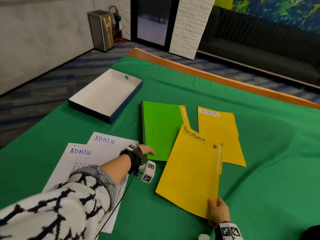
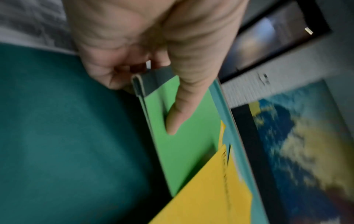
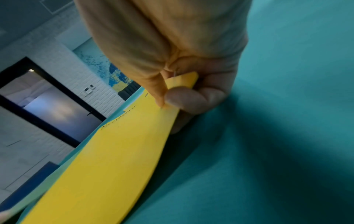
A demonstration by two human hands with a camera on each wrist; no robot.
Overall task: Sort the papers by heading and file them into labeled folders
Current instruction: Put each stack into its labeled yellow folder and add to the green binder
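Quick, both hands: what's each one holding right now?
Left hand: pinching the near corner of the green folder.
Right hand: pinching the near corner of the yellow Receptionist folder.

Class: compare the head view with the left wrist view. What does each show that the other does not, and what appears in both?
Only the head view shows the two ADMIN papers, the ADMIN folder, the open box and the right hand pinching the Receptionist folder.

Only the left wrist view shows the left hand's thumb lying on the green folder's cover and its fingers curled round the corner.

Both show the left hand, green folder and green cloth.
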